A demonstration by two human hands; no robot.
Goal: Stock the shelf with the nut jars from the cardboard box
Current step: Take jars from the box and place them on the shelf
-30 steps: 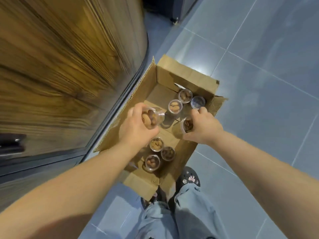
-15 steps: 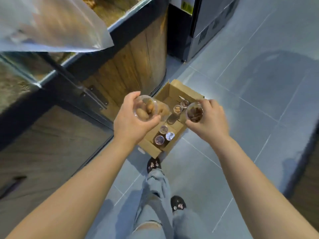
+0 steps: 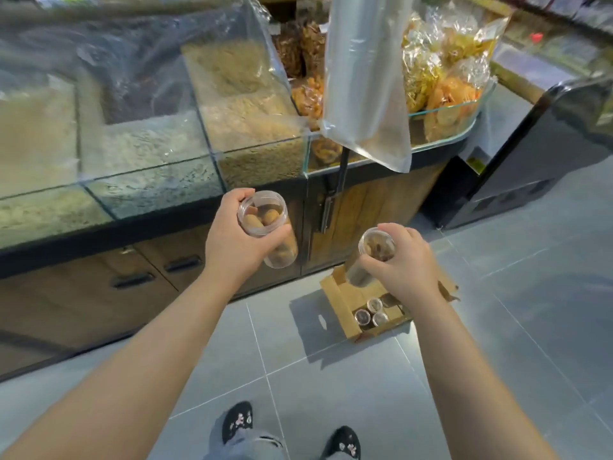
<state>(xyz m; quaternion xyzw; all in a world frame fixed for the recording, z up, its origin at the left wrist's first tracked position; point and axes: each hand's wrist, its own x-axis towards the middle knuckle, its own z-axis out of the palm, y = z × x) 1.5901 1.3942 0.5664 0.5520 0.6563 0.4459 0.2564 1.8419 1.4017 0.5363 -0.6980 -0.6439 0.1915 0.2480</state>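
My left hand (image 3: 234,242) grips a clear jar of pale nuts (image 3: 267,224), held tilted in front of the counter's dark edge. My right hand (image 3: 406,262) grips a clear jar of darker nuts (image 3: 376,249), raised above the cardboard box (image 3: 340,302). The open box sits on the floor against the counter base, partly hidden by my right hand and forearm. Three more jars (image 3: 371,315) stand together in its near corner.
A glass-fronted counter (image 3: 149,180) with bulk grain bins runs across the top left, with wooden cabinet doors (image 3: 365,210) below. A clear plastic bag (image 3: 365,78) hangs over the counter, snack bags (image 3: 444,71) behind it. A dark appliance (image 3: 537,154) stands at right. Grey floor tiles (image 3: 331,376) surround my shoes.
Both hands have lifted their jars up out of the box to about counter height. My view has risen from the box and floor to the counter and its bins.
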